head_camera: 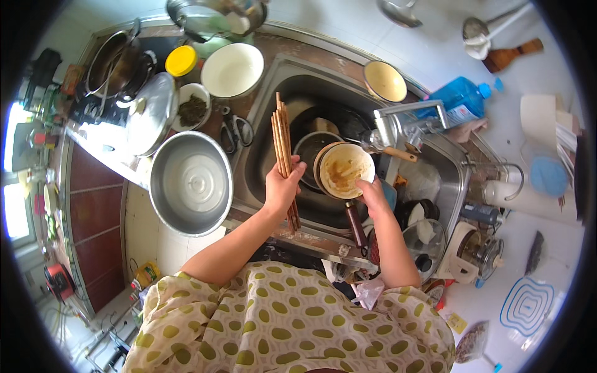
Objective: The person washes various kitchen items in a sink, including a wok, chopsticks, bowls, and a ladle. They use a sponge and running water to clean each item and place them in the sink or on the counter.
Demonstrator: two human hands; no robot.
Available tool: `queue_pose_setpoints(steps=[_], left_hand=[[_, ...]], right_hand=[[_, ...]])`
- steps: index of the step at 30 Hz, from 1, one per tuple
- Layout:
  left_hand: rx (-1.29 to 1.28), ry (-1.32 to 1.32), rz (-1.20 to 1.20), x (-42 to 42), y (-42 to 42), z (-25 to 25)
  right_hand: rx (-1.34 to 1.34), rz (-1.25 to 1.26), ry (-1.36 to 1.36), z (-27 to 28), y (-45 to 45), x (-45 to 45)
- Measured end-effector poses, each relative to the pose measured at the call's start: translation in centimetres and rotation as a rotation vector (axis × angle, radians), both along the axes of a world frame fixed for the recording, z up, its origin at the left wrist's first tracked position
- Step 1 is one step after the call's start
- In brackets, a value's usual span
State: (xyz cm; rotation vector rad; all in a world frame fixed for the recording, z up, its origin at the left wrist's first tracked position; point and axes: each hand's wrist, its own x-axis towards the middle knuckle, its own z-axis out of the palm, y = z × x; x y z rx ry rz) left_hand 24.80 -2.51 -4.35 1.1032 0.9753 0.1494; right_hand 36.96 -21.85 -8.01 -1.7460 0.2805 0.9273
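A bundle of wooden chopsticks [281,140] is gripped in my left hand [281,186], over the near left part of the steel sink [261,163]. My right hand [374,196] holds a stack of bowls [347,170] by the near rim; the top bowl is white inside with yellow-brown residue. Beneath the stack, a small saucepan [311,151] stands in the sink basin, its dark handle [356,224] reaching over the near edge. Behind it lies a large dark pan [298,122] with a bowl in it. The faucet [385,126] is just beyond the bowls.
Left of the sink are a large metal basin [191,184], scissors [237,130], a white bowl [233,70], a bowl of dark food [192,111] and a pot lid [151,114]. A yellow bowl [385,81] and blue bottle [454,100] stand behind. The right basin holds a glass lid [426,245].
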Motion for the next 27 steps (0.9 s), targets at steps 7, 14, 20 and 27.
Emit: queue_pose_setpoints(steps=[7,14,20,27], left_hand=[[-0.089,-0.091,-0.032,-7.2,4.8,8.9],[0.143,-0.021,0.339,-14.3,10.0,11.4],[0.115,-0.096,0.429,-15.7,10.5,11.5],[0.068,-0.153,0.245,-12.9,9.5,11.8]], right_hand=[[0.015,0.004,0.183,-7.7,4.4,2.3],[0.084,-0.273,0.426,-12.8,5.4,2.0],[0.099,-0.290,0.382,-14.9,6.5,1.7],[-0.164,-0.131,0.085,-13.3,7.1,2.6]])
